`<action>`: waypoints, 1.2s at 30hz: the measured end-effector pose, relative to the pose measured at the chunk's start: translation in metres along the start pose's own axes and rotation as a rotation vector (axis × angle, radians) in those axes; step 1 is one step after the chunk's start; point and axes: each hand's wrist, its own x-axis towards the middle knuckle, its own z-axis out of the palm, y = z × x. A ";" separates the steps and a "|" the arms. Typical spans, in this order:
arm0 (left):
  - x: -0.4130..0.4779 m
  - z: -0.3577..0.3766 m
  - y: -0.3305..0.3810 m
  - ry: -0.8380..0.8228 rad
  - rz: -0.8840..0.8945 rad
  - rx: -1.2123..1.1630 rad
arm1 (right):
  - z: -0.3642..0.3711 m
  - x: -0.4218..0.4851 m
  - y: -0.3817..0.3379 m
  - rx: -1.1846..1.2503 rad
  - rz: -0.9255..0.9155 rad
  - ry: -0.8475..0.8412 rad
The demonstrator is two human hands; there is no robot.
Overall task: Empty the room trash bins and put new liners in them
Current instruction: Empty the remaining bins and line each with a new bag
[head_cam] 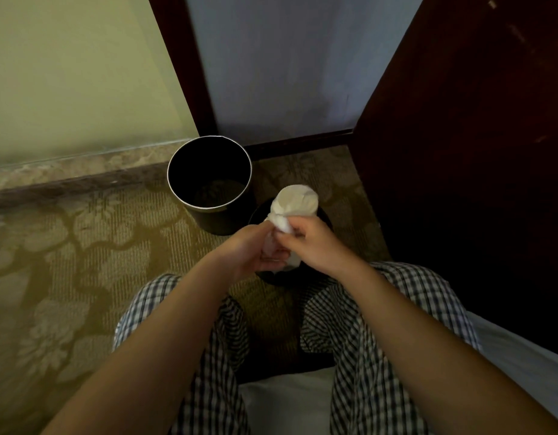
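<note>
A round black trash bin (pixel 177 180) with a silver rim stands open on the carpet by the wall corner, with no liner visible in it. Just right of it and nearer to me is a second dark bin (pixel 326 219), mostly hidden behind my hands. Over that second bin I hold a white roll of liners (pixel 298 200). My left hand (pixel 255 249) grips the loose lower end of the white plastic. My right hand (pixel 312 243) pinches the plastic just below the roll.
A dark wooden cabinet side (pixel 475 152) rises close on the right. A pale wall (pixel 83 89) with a stone skirting runs along the left, and a dark door frame stands behind the bins. Patterned carpet (pixel 83 262) spreads left. My checked-trouser knees and a white bed edge (pixel 284 400) lie below.
</note>
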 end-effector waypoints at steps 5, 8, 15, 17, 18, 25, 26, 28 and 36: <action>0.001 -0.004 0.002 -0.063 0.036 -0.034 | -0.012 -0.006 -0.007 0.128 -0.003 0.024; -0.001 -0.005 0.004 -0.077 0.073 0.005 | -0.017 -0.003 -0.003 0.212 0.050 0.242; 0.000 -0.004 0.003 -0.054 0.107 0.274 | -0.017 0.000 0.000 0.193 0.070 0.401; 0.002 -0.004 0.003 -0.011 0.113 0.265 | -0.015 0.001 0.001 0.160 0.072 0.394; 0.003 -0.004 0.002 0.002 0.112 0.260 | -0.015 0.001 0.001 0.123 0.074 0.383; -0.004 0.004 0.011 -0.152 -0.042 -0.066 | -0.010 -0.005 -0.006 0.069 0.009 0.077; -0.005 0.004 0.013 -0.206 -0.064 -0.148 | -0.010 -0.006 -0.008 0.081 0.008 0.043; -0.002 0.003 0.012 -0.171 -0.045 -0.189 | -0.009 -0.005 -0.008 0.080 0.015 -0.014; 0.004 -0.004 0.004 -0.022 0.030 -0.034 | -0.013 -0.008 -0.011 0.185 0.044 -0.089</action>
